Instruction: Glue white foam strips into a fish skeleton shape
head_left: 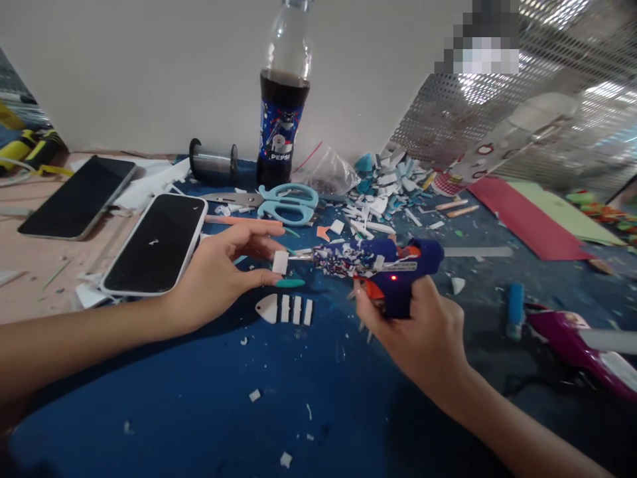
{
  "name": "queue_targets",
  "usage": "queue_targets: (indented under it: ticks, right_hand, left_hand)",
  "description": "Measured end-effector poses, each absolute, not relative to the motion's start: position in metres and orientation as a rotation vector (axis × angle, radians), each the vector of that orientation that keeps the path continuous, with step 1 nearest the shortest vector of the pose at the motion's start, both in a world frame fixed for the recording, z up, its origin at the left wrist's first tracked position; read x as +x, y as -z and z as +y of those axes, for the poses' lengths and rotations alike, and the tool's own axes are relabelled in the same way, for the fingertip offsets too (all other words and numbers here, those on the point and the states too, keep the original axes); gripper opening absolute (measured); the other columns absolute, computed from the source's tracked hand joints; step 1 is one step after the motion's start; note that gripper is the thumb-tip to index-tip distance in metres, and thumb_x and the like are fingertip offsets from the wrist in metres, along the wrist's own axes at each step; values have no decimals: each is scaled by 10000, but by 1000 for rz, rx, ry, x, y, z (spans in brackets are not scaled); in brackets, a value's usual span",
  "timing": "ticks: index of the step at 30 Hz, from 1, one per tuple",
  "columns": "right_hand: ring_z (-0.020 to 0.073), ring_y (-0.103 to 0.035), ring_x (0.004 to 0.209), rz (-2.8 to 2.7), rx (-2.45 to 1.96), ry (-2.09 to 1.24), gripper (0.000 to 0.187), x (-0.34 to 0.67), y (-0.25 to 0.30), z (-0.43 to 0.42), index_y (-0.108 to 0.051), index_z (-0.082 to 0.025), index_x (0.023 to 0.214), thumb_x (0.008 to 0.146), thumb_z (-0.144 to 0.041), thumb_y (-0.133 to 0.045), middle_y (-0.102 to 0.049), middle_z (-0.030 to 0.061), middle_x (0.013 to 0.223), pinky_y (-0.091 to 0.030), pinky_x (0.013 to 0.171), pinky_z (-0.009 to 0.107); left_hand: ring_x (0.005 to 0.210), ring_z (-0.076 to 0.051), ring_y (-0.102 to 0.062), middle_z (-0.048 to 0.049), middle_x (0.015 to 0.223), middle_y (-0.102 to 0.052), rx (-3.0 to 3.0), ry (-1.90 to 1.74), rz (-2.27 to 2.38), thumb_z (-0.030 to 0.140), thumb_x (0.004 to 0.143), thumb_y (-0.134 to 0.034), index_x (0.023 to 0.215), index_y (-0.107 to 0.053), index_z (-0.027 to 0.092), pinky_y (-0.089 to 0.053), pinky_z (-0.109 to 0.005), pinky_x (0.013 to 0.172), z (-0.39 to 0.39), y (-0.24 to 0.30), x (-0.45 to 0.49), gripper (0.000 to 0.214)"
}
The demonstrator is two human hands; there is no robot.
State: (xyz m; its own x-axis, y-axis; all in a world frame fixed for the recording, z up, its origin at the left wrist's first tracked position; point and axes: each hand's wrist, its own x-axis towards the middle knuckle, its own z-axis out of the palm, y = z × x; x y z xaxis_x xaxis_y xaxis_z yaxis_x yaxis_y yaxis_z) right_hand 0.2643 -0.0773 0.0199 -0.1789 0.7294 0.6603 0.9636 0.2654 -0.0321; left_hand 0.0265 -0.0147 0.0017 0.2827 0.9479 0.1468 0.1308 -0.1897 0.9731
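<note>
My right hand [423, 328] grips a blue hot glue gun [383, 262] with an orange trigger and a red light lit; scraps stick to its barrel. Its nozzle points left at a small white foam piece [280, 261] pinched between thumb and fingers of my left hand [223, 269]. Just below, on the blue mat [199, 398], lies a row of cut white foam pieces [286, 309], one pointed and three thin strips.
Two phones [156, 242] [79, 196] lie at left. Teal scissors [279, 199], a wire spool [213, 160] and a Pepsi bottle [281, 106] stand behind. Foam scraps [383, 192] pile at the back right, with red paper [517, 216] and a purple tool [572, 342].
</note>
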Motion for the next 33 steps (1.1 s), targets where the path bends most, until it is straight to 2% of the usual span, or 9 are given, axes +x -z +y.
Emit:
queue_targets:
  ticks: [3, 5, 10, 17, 26, 33]
  right_hand:
    - [172, -578, 359, -2023, -1530, 536, 130, 263, -19, -79, -555, -191, 839, 837, -319, -574, -596, -10, 466, -396, 366, 246]
    - [174, -578, 360, -2038, -1538, 538, 138, 262, -17, -80, -581, -176, 895, 826, -295, -575, -596, -14, 466, -399, 363, 244]
    - [181, -572, 364, -2025, -1636, 506, 144, 262, -18, -81, -602, -169, 879, 796, -283, -575, -598, 1, 476, -409, 379, 253]
    - [203, -573, 384, -2016, -1720, 422, 277, 261, -20, -82, -612, -157, 1036, 807, -286, -523, -602, 7, 496, -414, 401, 276]
    - [199, -551, 379, -2049, -1700, 378, 167, 263, -22, -82, -601, -175, 913, 817, -275, -509, -559, -1, 469, -389, 399, 277]
    - [197, -541, 353, -2103, -1659, 346, 179, 263, -24, -81, -567, -175, 959, 822, -256, -487, -538, -21, 435, -354, 374, 265]
  left_hand:
    - [900, -144, -674, -65, 1182, -693, 1592, -1053, 998, 183, 649, -804, 1060, -666, 177, -580, -290, 841, -16, -1, 25, 434]
    - [892, -145, -675, -54, 1156, -704, 1607, -1059, 991, 191, 646, -808, 1051, -666, 190, -578, -296, 843, -17, 0, 24, 429]
    - [907, -173, -675, -51, 1134, -711, 1627, -1033, 1024, 207, 655, -809, 1042, -662, 211, -568, -352, 857, -17, 0, 24, 414]
    - [942, -201, -675, -51, 1107, -720, 1614, -1035, 1030, 232, 656, -807, 1019, -660, 220, -561, -393, 895, -16, 0, 25, 393]
    - [950, -198, -676, -45, 1132, -714, 1619, -1040, 1031, 232, 663, -806, 1021, -668, 221, -570, -389, 898, -17, 1, 24, 384]
    - [973, -206, -677, -53, 1153, -707, 1627, -1032, 1043, 236, 668, -805, 1020, -667, 217, -568, -398, 925, -17, 0, 24, 379]
